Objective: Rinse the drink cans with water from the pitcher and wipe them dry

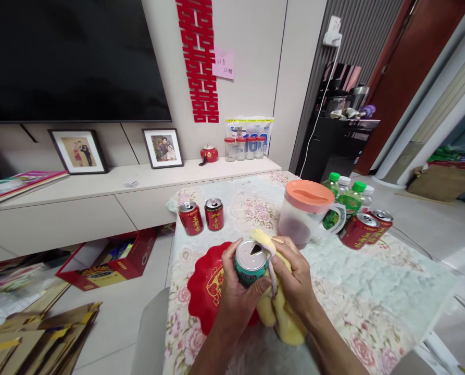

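Observation:
My left hand (236,291) is wrapped round a green drink can (251,258), its silver top facing up with the mouth hole open. In my right hand (294,271) is a yellow cloth (285,317) with a purple edge, pressed against the can's right side and rim. Both hands are above a red scalloped plate (201,291) with a gold design, which they partly cover. Beyond them stand two red cans, one on the left (191,219) and one beside it (214,215). The can's lower part is hidden by my fingers.
A clear pitcher (300,219) with an orange lid stands right of centre. Behind it are several green and white-capped bottles (351,198) and two more red cans (359,232). A flowered cloth (353,312) covers the table. A red box (111,260) and flattened cardboard (40,338) lie on the floor.

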Available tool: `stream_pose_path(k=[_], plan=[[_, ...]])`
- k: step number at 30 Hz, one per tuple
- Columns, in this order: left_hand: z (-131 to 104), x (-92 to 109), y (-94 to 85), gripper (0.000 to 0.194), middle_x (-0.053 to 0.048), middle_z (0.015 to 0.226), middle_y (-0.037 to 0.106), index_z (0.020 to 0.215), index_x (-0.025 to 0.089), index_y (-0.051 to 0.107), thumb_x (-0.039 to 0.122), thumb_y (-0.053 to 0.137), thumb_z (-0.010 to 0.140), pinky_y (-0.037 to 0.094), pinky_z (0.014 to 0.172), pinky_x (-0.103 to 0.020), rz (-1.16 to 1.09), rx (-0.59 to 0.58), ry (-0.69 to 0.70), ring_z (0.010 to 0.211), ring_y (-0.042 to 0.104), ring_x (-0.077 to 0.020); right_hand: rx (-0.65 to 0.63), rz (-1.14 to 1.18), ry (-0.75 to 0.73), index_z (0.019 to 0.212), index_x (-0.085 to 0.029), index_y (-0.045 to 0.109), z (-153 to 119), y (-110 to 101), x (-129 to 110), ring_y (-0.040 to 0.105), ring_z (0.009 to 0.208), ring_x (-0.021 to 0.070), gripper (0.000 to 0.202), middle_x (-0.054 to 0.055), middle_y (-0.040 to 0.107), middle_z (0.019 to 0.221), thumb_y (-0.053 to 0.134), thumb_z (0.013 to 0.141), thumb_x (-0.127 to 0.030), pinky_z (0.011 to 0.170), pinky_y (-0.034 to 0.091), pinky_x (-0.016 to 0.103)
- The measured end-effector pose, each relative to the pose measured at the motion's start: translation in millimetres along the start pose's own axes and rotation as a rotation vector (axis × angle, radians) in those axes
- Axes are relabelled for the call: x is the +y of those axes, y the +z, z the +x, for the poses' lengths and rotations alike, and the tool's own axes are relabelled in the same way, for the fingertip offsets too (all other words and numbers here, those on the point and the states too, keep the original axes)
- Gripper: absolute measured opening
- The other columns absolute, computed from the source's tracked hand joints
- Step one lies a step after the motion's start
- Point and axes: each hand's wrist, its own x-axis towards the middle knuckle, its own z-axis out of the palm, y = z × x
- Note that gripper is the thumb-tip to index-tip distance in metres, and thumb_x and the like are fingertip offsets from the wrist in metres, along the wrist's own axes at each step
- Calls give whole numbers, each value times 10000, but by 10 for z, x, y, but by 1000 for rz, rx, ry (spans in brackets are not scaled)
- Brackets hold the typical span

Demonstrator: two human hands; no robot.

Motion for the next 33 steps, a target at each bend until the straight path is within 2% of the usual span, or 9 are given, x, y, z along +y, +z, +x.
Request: stream_pose_path(k=[7, 12, 17, 21, 29, 33], plan=[[-13, 43, -2, 700, -82, 1317, 612, 1331, 287, 564, 405, 904, 731, 537, 1042, -428, 104, 9, 139, 1207, 656, -286, -108, 45, 171, 1025, -233, 800, 32, 11, 120, 654, 957, 198, 297, 55, 724, 992, 532, 1035, -359, 864, 496, 302], [-33, 20, -14, 819, -118, 1401, 601, 1425, 277, 498, 447, 892, 727, 522, 1081, -458, 44, 39, 29, 1286, 635, -331, -161, -12, 221, 973, -225, 799, 17, 48, 160, 647, 929, 198, 298, 49, 717, 940, 533, 1024, -348, 863, 483, 305], [3, 10, -6, 814, -98, 1403, 632, 1418, 294, 457, 452, 873, 736, 550, 1059, -440, 9, 179, -28, 1272, 660, -312, -162, -81, 129, 1063, -239, 796, -1, 99, 60, 646, 971, 199, 272, 51, 729, 975, 534, 1032, -306, 873, 487, 306], [39, 34, 11, 766, -88, 1329, 676, 1377, 296, 454, 460, 856, 746, 568, 1029, -464, 48, 220, -23, 1217, 693, -307, -119, -90, 20, 1098, -241, 791, -1, 93, -26, 654, 970, 201, 242, 49, 706, 941, 564, 1024, -278, 850, 505, 312], [35, 3, -14, 770, -123, 1327, 674, 1348, 270, 415, 483, 854, 752, 567, 1017, -492, 85, 129, -66, 1203, 696, -323, 34, -101, -152, 1113, -226, 762, -21, 45, -47, 668, 1010, 231, 201, 78, 733, 1040, 621, 970, -219, 861, 533, 367], [-21, 5, -29, 786, -152, 1510, 562, 1494, 264, 344, 437, 771, 857, 493, 1138, -508, 68, -9, -108, 1357, 606, -327, 63, -134, -145, 1135, -212, 754, -12, 31, -14, 670, 1005, 230, 212, 90, 720, 1054, 654, 948, -228, 870, 537, 367]])
